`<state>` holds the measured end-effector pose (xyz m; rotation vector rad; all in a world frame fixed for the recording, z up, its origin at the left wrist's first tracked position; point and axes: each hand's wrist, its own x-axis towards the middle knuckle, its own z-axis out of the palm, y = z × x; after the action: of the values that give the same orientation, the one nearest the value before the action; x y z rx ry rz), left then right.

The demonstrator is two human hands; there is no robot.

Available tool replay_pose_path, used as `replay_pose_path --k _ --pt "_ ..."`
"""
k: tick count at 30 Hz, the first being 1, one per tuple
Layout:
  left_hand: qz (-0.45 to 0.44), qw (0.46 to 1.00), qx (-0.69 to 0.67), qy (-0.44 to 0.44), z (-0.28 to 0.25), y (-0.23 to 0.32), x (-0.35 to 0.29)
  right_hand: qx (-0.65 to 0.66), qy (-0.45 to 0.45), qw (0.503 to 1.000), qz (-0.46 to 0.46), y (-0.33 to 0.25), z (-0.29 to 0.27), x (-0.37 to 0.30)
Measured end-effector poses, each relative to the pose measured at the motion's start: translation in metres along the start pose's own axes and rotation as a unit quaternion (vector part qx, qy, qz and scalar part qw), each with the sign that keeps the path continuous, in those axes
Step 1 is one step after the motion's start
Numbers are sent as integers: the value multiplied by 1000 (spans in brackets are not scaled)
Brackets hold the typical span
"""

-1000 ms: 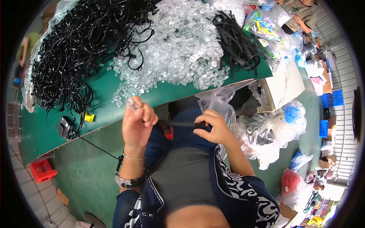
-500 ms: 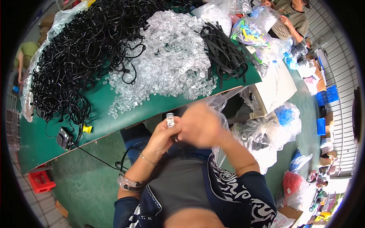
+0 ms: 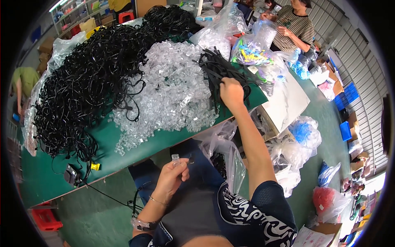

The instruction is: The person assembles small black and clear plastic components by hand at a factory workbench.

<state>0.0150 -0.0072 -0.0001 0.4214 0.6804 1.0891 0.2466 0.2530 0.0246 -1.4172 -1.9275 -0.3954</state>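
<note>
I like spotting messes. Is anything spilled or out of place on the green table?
Yes. Small clear plastic pieces have scattered loose from their heap toward the green table edge, and thin black cords trail across them and dangle over the front edge.

One head-worn fisheye view, steeply down over lap and green table [image 3: 123, 144], rim perhaps distorted.

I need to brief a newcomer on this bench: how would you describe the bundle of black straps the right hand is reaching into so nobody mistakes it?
Start at the green table and find the wide heap of clear plastic clips in its middle. At that heap's right edge, under the right hand, lies the bundle of black straps. Its flat, straight strips set it apart from the thin tangled black cords piled on the left.
</note>
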Motion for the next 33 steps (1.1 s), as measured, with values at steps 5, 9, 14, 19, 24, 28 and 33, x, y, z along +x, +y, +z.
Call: replay_pose_path --k 5,9,14,19,24,28,33 --pt "86 995 29 46 13 11 0 249 49 960 114 -6 -64 -14" --pt "132 990 18 50 17 10 11 511 -135 817 231 -58 -126 -56" --pt "174 979 49 93 20 6 15 614 -372 639 277 -116 -134 -119" --pt "203 965 124 106 21 5 3 618 -408 605 293 -133 -121 -139" --pt "224 941 230 111 19 -1 -1 611 -398 607 316 -141 -120 -138" --pt "283 910 286 105 11 -7 2 636 -318 630 313 -147 -113 -146" --pt "306 866 375 126 11 -11 0 627 -339 603 357 -148 -117 -145"
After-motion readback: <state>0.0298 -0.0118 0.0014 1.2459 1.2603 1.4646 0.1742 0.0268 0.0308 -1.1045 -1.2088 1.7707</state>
